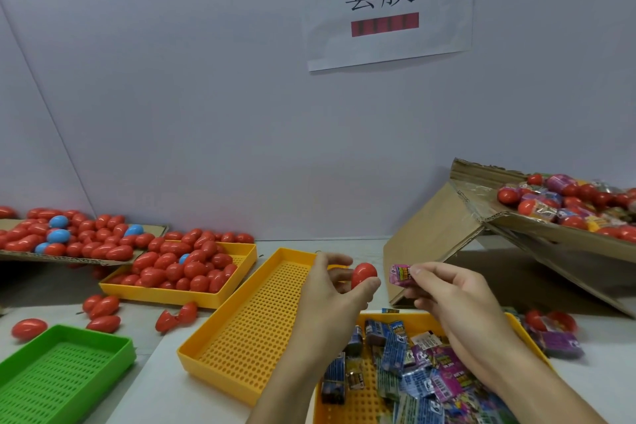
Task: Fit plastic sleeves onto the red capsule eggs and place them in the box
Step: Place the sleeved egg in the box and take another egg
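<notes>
— Why is the red egg (363, 274) held up like that, off the bench?

— The left hand (339, 289) pinches it between thumb and fingertips with one end bare and turned toward the right hand, I'd say so a sleeve can slide over it. The right hand (454, 299) pinches a pink printed sleeve (400, 274) by its edge, just beside the egg and not yet on it.

— And the tray under the hands?

— The yellow tray of loose sleeves (364, 399) sits directly beneath, probably so the right hand only has to dip for the next one. An empty perforated yellow tray (241, 330) lies left of it, and another yellow tray (161, 293) heaped with bare red eggs is further left.

— Where do finished ones go?

— Into the tilted cardboard box (537, 237) on the right, already holding sleeved eggs; tipped this way, it looks easy to reach.

— The surroundings?

— A pale grey bench (161, 368) with a green tray (65, 368) and stray eggs, a cardboard sheet (151, 230) piled with eggs, and a plain wall bearing a paper sign (389, 3).
</notes>
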Demonstrator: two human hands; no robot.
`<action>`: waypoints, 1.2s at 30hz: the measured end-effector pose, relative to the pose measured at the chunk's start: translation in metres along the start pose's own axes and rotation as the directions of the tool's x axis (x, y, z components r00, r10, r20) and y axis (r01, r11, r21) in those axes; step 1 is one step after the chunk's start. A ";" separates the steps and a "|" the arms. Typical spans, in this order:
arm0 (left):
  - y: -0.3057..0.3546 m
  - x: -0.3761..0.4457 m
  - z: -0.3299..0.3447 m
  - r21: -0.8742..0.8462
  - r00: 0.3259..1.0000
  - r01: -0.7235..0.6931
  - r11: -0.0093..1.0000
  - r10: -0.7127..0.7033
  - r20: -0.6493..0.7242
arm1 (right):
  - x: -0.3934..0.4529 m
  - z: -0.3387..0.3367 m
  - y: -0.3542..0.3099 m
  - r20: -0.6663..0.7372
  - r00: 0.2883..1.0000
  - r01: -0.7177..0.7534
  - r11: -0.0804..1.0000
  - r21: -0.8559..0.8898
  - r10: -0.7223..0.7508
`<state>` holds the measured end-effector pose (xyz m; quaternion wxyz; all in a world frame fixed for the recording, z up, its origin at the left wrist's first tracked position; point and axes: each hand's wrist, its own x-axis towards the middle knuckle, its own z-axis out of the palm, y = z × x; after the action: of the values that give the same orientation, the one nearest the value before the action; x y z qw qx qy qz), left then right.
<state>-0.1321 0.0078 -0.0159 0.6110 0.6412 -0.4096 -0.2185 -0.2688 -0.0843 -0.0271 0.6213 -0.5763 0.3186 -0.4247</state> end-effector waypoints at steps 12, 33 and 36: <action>0.004 -0.002 0.001 -0.125 0.997 -0.034 0.992 0.042 0.061 | -0.002 0.000 -0.001 -0.055 0.993 0.100 0.993 -0.058 -0.103; 0.003 0.005 -0.004 -0.517 0.965 0.247 0.819 -0.259 0.051 | -0.004 0.000 -0.003 -0.020 0.993 0.113 0.991 -0.073 -0.115; 0.006 0.004 -0.005 -0.612 0.956 0.276 0.741 -0.276 0.097 | -0.004 0.001 -0.003 -0.023 0.992 0.119 0.991 -0.070 -0.120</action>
<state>-0.1276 0.0084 -0.0085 0.7479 0.4587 -0.2156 -0.4286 -0.2704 -0.0808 -0.0245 0.5704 -0.6093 0.3062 -0.4578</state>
